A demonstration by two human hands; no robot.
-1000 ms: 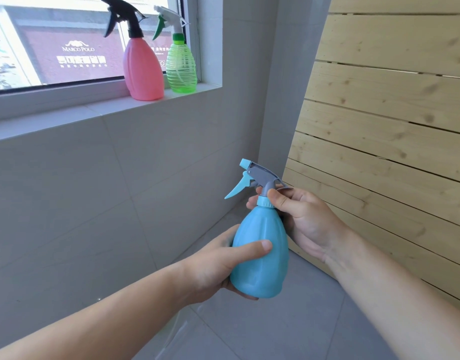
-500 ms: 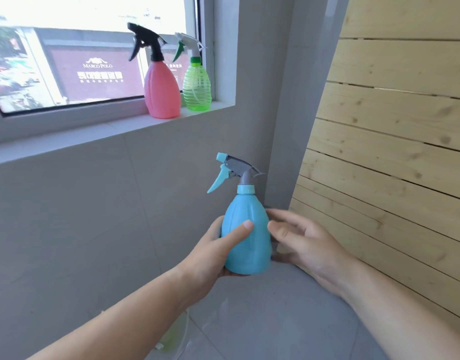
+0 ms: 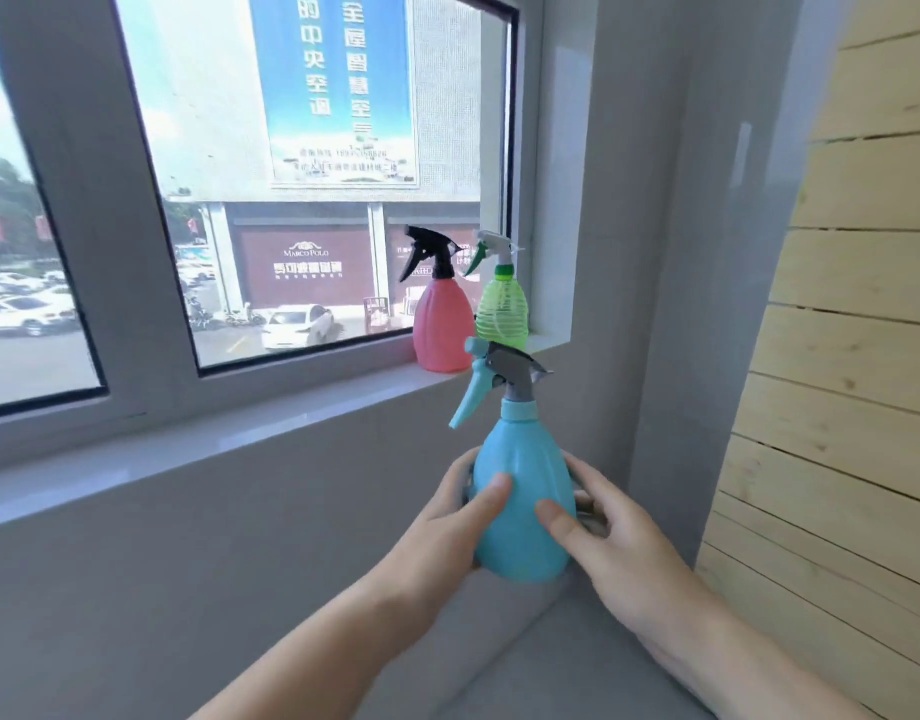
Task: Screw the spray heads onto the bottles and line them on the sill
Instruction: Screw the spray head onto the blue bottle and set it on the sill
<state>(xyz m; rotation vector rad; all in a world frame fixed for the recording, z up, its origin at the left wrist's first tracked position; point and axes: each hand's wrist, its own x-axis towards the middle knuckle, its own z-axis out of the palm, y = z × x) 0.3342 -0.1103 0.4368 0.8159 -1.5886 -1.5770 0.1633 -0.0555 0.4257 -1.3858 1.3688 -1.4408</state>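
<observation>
Blue bottle, far side hidden — hands gripping

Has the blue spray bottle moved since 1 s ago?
Yes. The blue spray bottle has risen toward the sill: its spray head, earlier well below the ledge, now overlaps the green spray bottle standing there.

a: spray bottles?
b: three. one blue bottle between the left hand and right hand, one pink bottle and one green bottle beyond them.
a: spray heads?
b: three: one black head, one white head, one grey head.
</observation>
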